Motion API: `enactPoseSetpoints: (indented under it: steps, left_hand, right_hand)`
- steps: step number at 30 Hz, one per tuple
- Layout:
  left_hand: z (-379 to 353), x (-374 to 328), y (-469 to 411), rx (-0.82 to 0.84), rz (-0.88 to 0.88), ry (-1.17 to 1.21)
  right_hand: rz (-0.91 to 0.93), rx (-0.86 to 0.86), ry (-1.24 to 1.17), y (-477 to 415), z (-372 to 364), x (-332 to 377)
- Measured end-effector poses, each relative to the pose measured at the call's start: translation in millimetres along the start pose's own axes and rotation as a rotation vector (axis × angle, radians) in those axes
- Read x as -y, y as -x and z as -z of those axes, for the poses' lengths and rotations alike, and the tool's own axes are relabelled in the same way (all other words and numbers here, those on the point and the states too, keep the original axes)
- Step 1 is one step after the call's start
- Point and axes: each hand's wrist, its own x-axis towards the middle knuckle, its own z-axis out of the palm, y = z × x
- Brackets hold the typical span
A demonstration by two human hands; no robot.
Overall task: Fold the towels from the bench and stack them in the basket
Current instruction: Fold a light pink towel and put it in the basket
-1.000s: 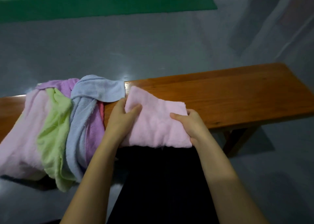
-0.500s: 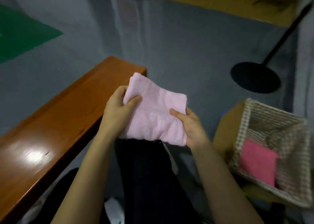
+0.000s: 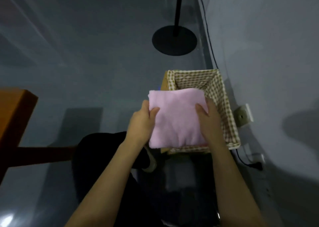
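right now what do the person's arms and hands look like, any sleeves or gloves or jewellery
Both forearms are bare as far as the frame shows, with no sleeve edge in view. The left hand and right hand wear no gloves, and no rings, watch or wristband show on them. Nails look short and unpainted, though the picture is dim and a little soft.

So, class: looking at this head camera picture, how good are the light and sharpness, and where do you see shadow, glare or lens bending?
Head view: dim overall, the pink towel brightest; soft blur on the basket weave and both hands; glare at the floor's bottom-left corner; the wall edge bows from wide-angle distortion; a shadow falls beside the bench.
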Motion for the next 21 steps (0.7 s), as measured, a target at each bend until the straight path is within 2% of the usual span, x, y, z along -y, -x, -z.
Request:
enactPoseSetpoints:
  steps: [1,2,3,4,6,7,9,10,11,13,14,18,21]
  left_hand:
    - [-17.5,-3.7,-8.2,0.044,0.015,0.025]
    - [-34.7,-6.2,-16.7,0.080,0.028,0.047]
    - [-50.1,-8.4,-24.2,0.113,0.041,0.054]
    - [-64.1,-8.5,-31.6,0.140,0.049,0.048]
    - [-86.3,-7.7,-44.0,0.170,0.063,0.036]
    - [-94.7,-6.1,-49.2,0.178,0.070,0.037]
    - [-112.7,-1.6,-60.1,0.182,0.085,0.027]
    - [-114.8,0.3,-61.5,0.169,0.086,0.013]
    - [-118.5,1.7,-63.7,0.161,0.083,-0.007]
    - [-131.2,3.8,-70.8,0.158,0.069,-0.051]
    - [-136.3,3.9,-73.2,0.159,0.067,-0.073]
    - [-150.5,6.0,-79.3,0.145,0.079,-0.167]
    - [-156.1,7.8,-81.7,0.133,0.073,-0.252]
  right_hand:
    - [-0.071,-0.249,0.090,-18.6,-7.4,-14.2]
    - [-0.142,-0.310,0.089,-27.3,-6.1,-22.6]
    - [-0.191,-0.148,0.104,-28.7,3.5,-27.6]
    - [-0.152,-0.027,0.084,-40.5,3.2,-34.4]
    - [-0.018,0.324,0.071,-54.3,5.9,-73.1]
    - [-0.023,0.323,0.080,-64.2,1.9,-88.9]
    - [-0.220,-0.102,0.066,-90.8,-14.8,-96.1]
    - [-0.290,-0.210,0.071,-96.2,-20.0,-96.4]
    - [-0.247,-0.115,0.071,-97.7,-22.8,-97.6]
    - [-0.093,0.242,0.057,-100.4,-19.7,-123.5]
    - [-0.081,0.305,0.039,-103.4,-16.6,-132.0]
    - [-0.022,0.284,0.029,-110.6,-29.1,-150.2]
    - [-0.012,0.273,0.108,-109.7,-33.1,-160.5]
